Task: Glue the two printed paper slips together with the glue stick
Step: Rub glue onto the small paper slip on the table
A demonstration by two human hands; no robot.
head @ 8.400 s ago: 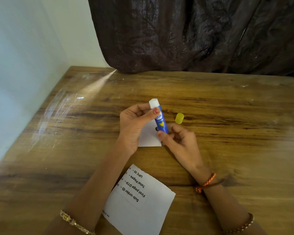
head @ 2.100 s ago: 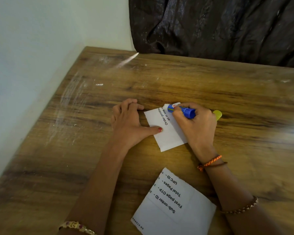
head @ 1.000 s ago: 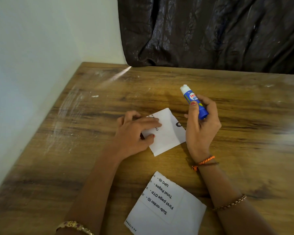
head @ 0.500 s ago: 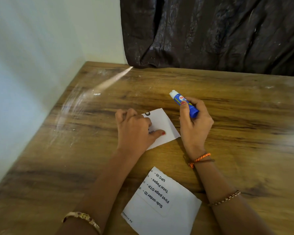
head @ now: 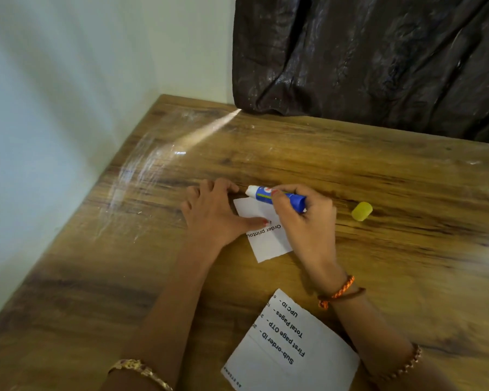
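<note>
A small white printed slip (head: 268,241) lies flat on the wooden table (head: 378,170) in the middle of the view. My left hand (head: 213,213) presses flat on its left edge, thumb on the print. My right hand (head: 305,221) grips a blue glue stick (head: 277,195), uncapped, lying nearly level with its white tip at the slip's far corner. A larger printed slip (head: 291,351) lies near the table's front edge, between my forearms.
The yellow glue cap (head: 362,211) lies on the table to the right of my right hand. A dark curtain (head: 378,60) hangs behind the table's far edge. A pale wall (head: 68,108) borders the table on the left.
My right hand has lowered the glue stick from the air down to the small slip's far corner. My left hand has shifted to hold the slip's left edge.
</note>
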